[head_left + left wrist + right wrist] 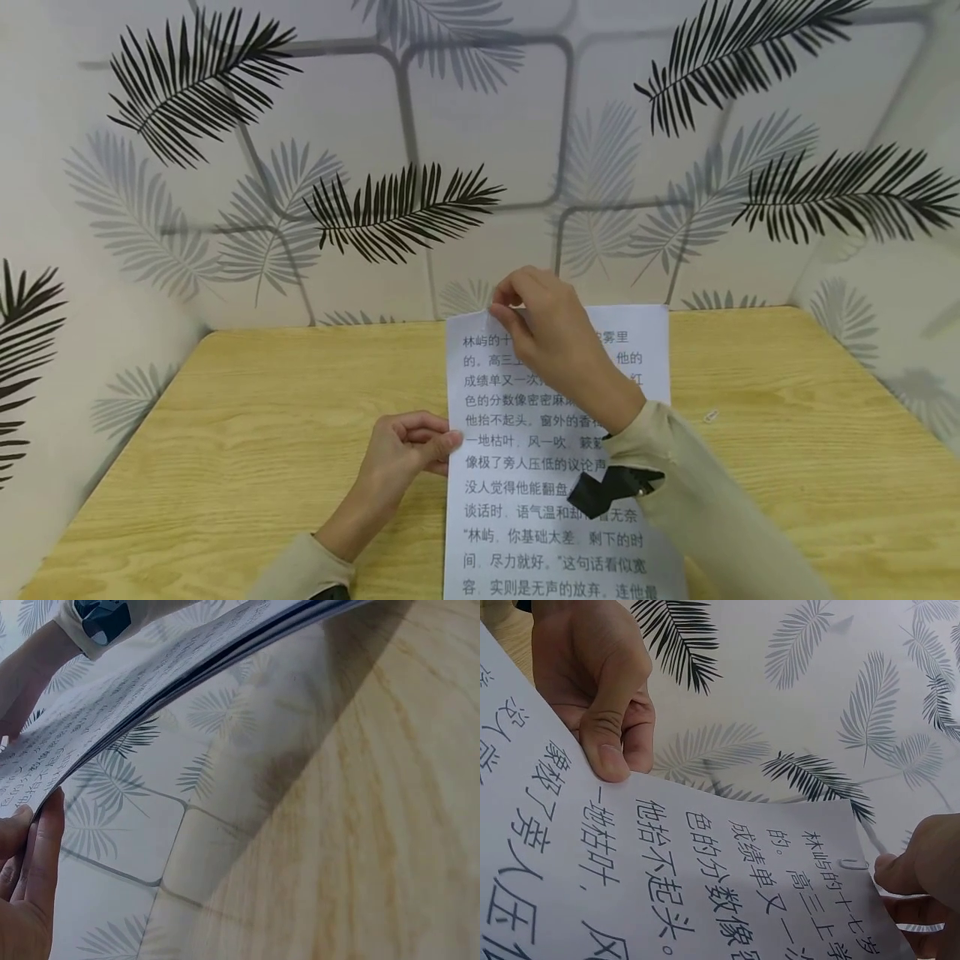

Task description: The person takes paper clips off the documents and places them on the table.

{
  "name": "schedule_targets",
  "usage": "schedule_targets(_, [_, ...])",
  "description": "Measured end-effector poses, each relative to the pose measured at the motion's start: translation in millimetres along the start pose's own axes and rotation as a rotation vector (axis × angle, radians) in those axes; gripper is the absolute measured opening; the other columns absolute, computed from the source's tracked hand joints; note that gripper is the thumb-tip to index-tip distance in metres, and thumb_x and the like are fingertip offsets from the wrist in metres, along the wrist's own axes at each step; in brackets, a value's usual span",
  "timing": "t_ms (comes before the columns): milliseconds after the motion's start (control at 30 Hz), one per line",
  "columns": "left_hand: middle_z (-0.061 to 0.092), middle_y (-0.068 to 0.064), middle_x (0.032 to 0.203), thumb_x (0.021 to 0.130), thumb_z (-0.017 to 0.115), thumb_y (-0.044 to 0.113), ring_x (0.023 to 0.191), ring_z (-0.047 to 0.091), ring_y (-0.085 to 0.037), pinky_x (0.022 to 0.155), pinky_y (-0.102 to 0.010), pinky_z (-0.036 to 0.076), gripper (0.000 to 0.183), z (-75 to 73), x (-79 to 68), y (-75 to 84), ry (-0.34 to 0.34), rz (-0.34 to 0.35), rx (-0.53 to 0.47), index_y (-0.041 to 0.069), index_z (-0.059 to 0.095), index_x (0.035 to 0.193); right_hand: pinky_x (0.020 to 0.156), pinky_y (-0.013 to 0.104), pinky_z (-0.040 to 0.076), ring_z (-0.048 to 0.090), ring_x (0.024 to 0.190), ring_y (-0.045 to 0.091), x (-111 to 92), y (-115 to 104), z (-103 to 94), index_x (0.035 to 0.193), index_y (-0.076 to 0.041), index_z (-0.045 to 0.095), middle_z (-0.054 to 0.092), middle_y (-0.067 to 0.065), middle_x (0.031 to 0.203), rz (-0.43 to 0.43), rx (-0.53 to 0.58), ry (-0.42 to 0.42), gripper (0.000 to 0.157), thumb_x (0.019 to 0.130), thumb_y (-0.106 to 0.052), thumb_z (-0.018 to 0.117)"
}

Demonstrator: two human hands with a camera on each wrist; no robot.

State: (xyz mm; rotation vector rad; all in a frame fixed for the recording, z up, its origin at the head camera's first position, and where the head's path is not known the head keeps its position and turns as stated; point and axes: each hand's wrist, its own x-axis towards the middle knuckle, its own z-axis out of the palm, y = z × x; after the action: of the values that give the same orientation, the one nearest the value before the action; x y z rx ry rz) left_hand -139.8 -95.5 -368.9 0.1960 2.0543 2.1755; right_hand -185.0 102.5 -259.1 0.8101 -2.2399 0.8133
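Note:
A thick stack of printed paper sheets (547, 500) stands raised and tilted above the table. My left hand (408, 454) grips its left edge, thumb on the printed face and fingers behind, as the left wrist view also shows of the left hand (30, 877). A small paper clip (853, 864) sits over the top edge near the upper left corner. My right hand (551, 333) is at that edge, thumb and forefinger pinching at the clip's outer end. In the right wrist view the thumb tip of the right hand (922, 877) is right beside the clip.
Another small paper clip (711, 415) lies on the wooden table (795, 433) to the right of the sheets. Behind the table rises a wall (480, 125) with a leaf pattern. A dark wrist device (615, 487) sits on the right sleeve.

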Motion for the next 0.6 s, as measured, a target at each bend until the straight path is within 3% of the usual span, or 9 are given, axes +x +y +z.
schedule_targets(333, [0.071, -0.014, 0.077, 0.083, 0.070, -0.005, 0.060, 0.068, -0.020, 0.060, -0.034, 0.061, 0.010, 0.7, -1.9, 1.2, -0.010, 0.020, -0.003, -0.011, 0.066, 0.090, 0.069, 0.031, 0.051, 0.059, 0.077, 0.023, 2.5, -1.2, 5.5, 0.086, -0.001, 0.062, 0.064, 0.010, 0.083, 0.015, 0.000, -0.007, 0.008, 0.088, -0.003, 0.069])
schedule_targets(600, [0.071, -0.014, 0.077, 0.083, 0.070, -0.004, 0.060, 0.068, -0.019, 0.060, -0.034, 0.061, 0.015, -0.8, -1.2, -0.1, -0.015, 0.026, 0.004, -0.015, 0.064, 0.092, 0.068, 0.031, 0.050, 0.057, 0.076, 0.022, 3.4, -3.8, 7.1, 0.085, -0.001, 0.061, 0.062, 0.009, 0.082, 0.018, 0.011, -0.020, 0.008, 0.088, -0.002, 0.068])
